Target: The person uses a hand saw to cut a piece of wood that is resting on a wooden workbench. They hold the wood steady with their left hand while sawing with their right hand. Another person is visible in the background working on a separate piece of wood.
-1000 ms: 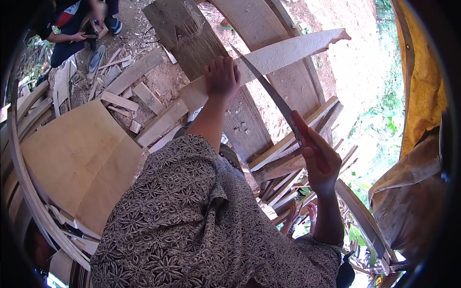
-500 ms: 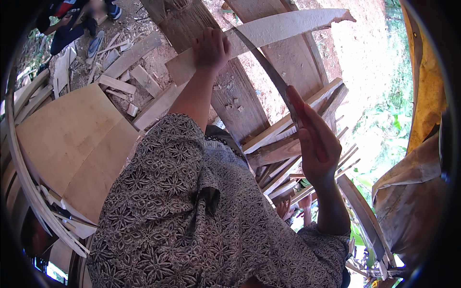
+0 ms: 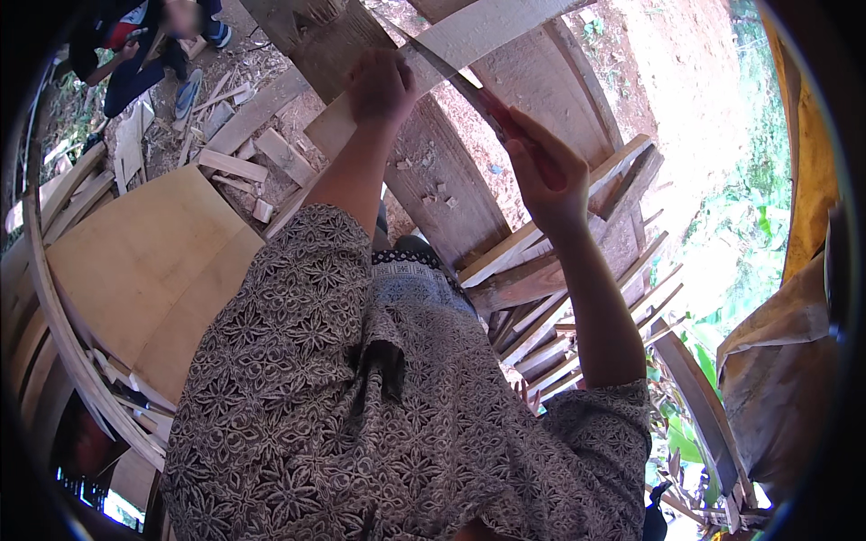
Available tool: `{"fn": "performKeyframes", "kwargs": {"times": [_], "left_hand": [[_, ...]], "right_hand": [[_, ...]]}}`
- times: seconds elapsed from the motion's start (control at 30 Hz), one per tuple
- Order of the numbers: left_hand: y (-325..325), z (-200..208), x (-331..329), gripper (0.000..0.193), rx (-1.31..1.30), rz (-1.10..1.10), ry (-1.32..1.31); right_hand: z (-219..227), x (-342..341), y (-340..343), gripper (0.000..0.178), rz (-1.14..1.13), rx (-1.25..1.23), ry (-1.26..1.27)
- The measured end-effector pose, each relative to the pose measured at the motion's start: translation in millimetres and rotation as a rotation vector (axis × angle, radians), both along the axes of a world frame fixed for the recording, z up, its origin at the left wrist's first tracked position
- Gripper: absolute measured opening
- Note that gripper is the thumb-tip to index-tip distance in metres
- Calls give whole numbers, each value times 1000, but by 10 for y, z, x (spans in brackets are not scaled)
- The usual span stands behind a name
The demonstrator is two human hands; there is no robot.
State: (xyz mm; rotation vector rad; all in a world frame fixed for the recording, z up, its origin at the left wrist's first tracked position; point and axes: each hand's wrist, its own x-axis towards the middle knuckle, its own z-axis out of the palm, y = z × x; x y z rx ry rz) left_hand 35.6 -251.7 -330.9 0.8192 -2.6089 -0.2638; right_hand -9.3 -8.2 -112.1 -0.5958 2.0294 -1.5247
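My right hand (image 3: pixel 552 180) is closed round the red handle of a handsaw. The saw's long narrow blade (image 3: pixel 442 68) slants up and left across a pale, curved wooden board (image 3: pixel 505 29), close to my left hand. My left hand (image 3: pixel 382 87) grips the board near its left end, fingers curled over it. Beneath it, thick dark planks (image 3: pixel 442 171) bear the board and carry a few wood chips. The board's far right end runs out past the top edge. How deep the blade sits in the wood I cannot tell.
Pale plywood sheets (image 3: pixel 149 270) lie at my left, with offcuts (image 3: pixel 233 166) scattered beyond them. Another person (image 3: pixel 135 54) sits at the far left. Stacked wood strips (image 3: pixel 550 352) are below my right arm. A yellow-brown tarp (image 3: pixel 785 352) hangs at the right.
My right hand has pushed the saw forward and left, bringing the handle closer to the board. My left hand keeps its grip. The view has shifted, so the board's right tip is out of sight.
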Motion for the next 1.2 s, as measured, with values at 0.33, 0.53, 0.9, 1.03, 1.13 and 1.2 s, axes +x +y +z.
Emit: {"fn": "performKeyframes", "kwargs": {"times": [0.33,0.53,0.9,1.03,1.13,1.2], "left_hand": [[42,54,-13,30,26,76,-2],[25,29,-10,27,23,52,-12],[-289,227,49,81,-20,-294,-6],[-376,150,71,89,34,-315,-34],[-438,98,41,85,23,-351,36],[-467,122,51,84,29,-358,40]], "right_hand": [[-1246,302,853,61,103,81,150],[-1289,395,859,56,0,119,81],[-607,263,324,42,-120,-111,96],[-645,53,-5,39,-97,-27,186],[-725,-79,-165,42,-82,13,337],[-719,-65,-193,41,-99,-84,230]]}}
